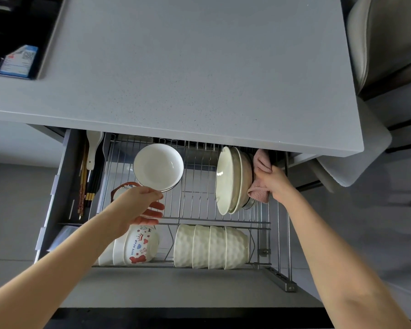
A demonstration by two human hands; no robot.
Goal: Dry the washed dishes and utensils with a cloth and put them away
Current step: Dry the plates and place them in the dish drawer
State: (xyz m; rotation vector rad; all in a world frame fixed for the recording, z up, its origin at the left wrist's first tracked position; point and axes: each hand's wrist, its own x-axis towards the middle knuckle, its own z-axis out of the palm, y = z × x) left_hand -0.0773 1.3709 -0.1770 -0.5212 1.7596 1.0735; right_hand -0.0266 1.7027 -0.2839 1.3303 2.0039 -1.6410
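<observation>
A pull-out drawer with a wire dish rack (199, 186) stands open under the grey countertop. My left hand (142, 205) pinches the near rim of a white bowl with a dark edge (158, 166), tilted over the rack's back left. My right hand (274, 181) grips a pink cloth (261, 162) against the back of several white plates (230, 179) standing on edge at the rack's right.
The rack's front row holds a "cute bear" printed bowl (140, 245) and a row of dimpled white bowls (211, 246) on edge. Chopsticks (86, 184) and a white spoon (93, 148) lie in the left side compartment. The grey countertop (188, 67) overhangs the drawer's back.
</observation>
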